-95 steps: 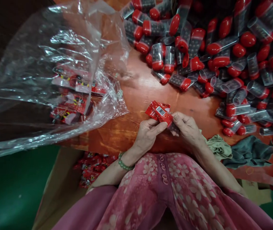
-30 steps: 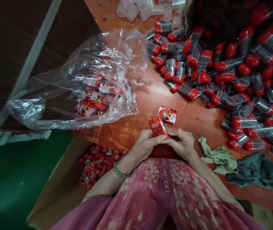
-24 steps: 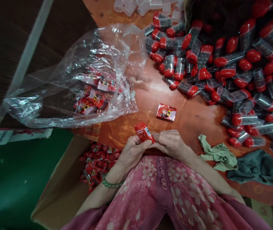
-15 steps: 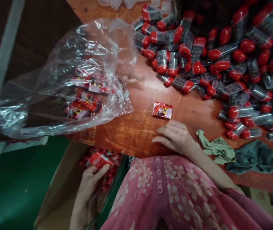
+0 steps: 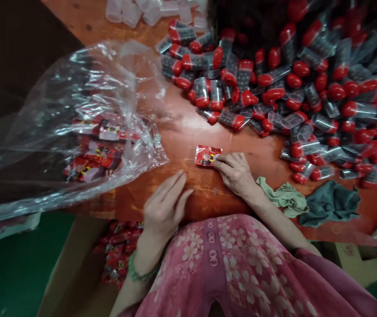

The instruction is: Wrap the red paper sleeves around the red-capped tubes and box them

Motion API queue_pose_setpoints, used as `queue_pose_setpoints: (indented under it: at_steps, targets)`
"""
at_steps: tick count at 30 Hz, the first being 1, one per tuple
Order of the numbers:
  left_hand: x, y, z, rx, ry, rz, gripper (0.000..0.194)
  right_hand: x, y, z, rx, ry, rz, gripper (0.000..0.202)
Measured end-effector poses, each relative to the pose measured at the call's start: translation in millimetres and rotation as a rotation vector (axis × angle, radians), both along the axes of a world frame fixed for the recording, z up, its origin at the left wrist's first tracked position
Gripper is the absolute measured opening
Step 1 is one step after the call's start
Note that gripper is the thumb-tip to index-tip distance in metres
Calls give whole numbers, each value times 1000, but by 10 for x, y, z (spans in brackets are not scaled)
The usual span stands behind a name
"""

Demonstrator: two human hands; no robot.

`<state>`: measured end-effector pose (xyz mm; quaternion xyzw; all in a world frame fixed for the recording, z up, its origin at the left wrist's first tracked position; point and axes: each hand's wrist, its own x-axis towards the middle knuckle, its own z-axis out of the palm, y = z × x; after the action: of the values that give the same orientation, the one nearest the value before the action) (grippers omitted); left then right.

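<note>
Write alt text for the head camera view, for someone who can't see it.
A person's right hand touches a small red packet on an orange table, while the open left hand rests nearby. A clear plastic bag of packets lies left; red-capped clear tubes pile up right.

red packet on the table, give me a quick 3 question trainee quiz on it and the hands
1. True or false: the right hand touches the red packet.
2. What does the left hand hold? A) a packet B) nothing C) a cloth
3. On which side of the packet does the clear plastic bag lie?

Key: 1 true. 2 B, it is open over the table edge. 3 the left.
</note>
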<state>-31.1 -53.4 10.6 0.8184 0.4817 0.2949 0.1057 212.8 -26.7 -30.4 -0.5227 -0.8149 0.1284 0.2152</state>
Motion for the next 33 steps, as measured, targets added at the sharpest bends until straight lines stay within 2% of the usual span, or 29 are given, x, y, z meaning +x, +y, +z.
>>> queue_pose_setpoints:
  at_steps: [2, 4, 7, 10, 12, 15, 18, 20, 23, 28, 31, 33]
  targets:
    - [340, 268, -142, 104, 40, -155, 47, -27, 13, -4, -29, 26, -12, 25]
    - [516, 459, -287, 122, 71, -242, 48, -56, 35, 7, -52, 53, -22, 24]
    - [554, 609, -441, 131, 75, -329, 42, -51, 55, 90, -82, 122, 3, 24]
    - [514, 657, -472, 186, 70, -344, 36, 114, 13, 271, -106, 158, 22, 24]
    - [517, 671, -445, 235, 47, -301, 29, 346, -52, 421, -84, 82, -80, 25]
    - [567, 699, -393, 274, 24, -241, 18, 813, -157, 618, -76, -156, -354, 32]
    - [609, 724, -349, 213, 20, -243, 14, 1257, -223, 715, -134, -448, -570, 38]
    - [610, 734, -312, 128, 11, -256, 15, 1472, -240, 713, -169, -543, -618, 42]
    - [584, 752, -231, -29, 14, -292, 24, 1667, -232, 631, -138, -543, -585, 38]
    - [556, 821, -131, -193, -26, -333, 29, 1791, -215, 418, -46, -286, -417, 35]
    - [566, 847, -141, -226, -137, -271, 21, 1798, -250, 357, -18, -149, -425, 41]
    - [574, 842, -150, -235, -246, -219, 15, 1753, -280, 377, -2, -87, -462, 43]
